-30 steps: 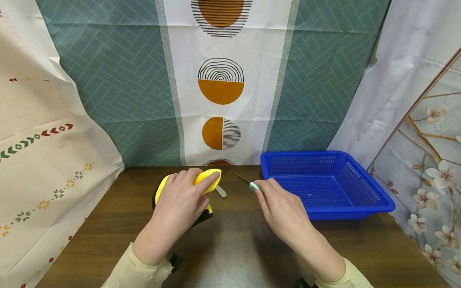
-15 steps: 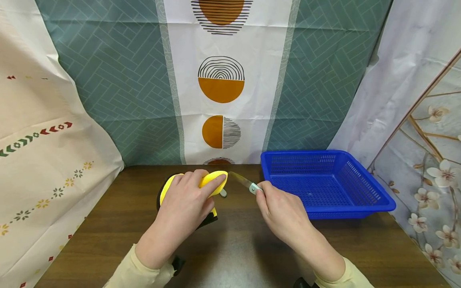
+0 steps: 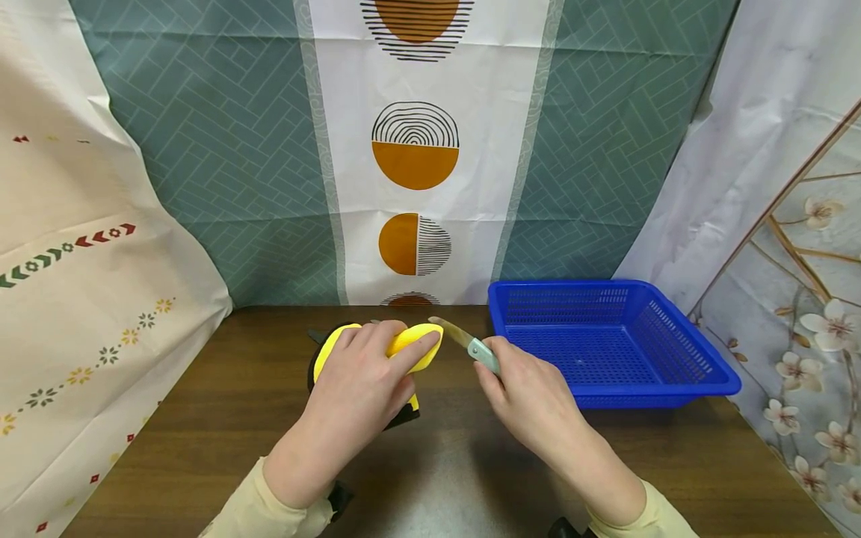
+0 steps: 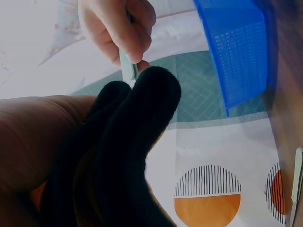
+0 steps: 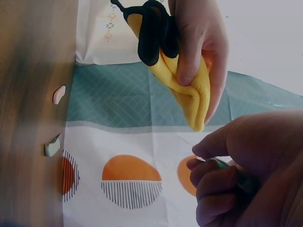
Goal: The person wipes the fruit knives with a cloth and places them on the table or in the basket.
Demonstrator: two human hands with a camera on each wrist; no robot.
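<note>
My left hand (image 3: 359, 385) grips a folded yellow cloth (image 3: 418, 345) with black edging, its folded end pointing to the right. In the right wrist view the yellow cloth (image 5: 194, 101) hangs between thumb and fingers; its black edging (image 4: 130, 142) fills the middle of the left wrist view. My right hand (image 3: 534, 385) holds a small knife (image 3: 484, 356) by its pale green handle, the blade pointing left and away. The blade's tip is close to the cloth's end in the head view; whether they touch I cannot tell.
A blue plastic basket (image 3: 599, 359) stands at the back right of the brown wooden table (image 3: 202, 448). Small items with a pink handle (image 5: 59, 94) and a pale green handle (image 5: 53, 146) lie on the table, partly hidden behind the left hand. Patterned curtains surround the table.
My left hand has moved to the right with the cloth, nearer to the blade's tip. The knife has turned in my right hand, so more of the blade's flat shows.
</note>
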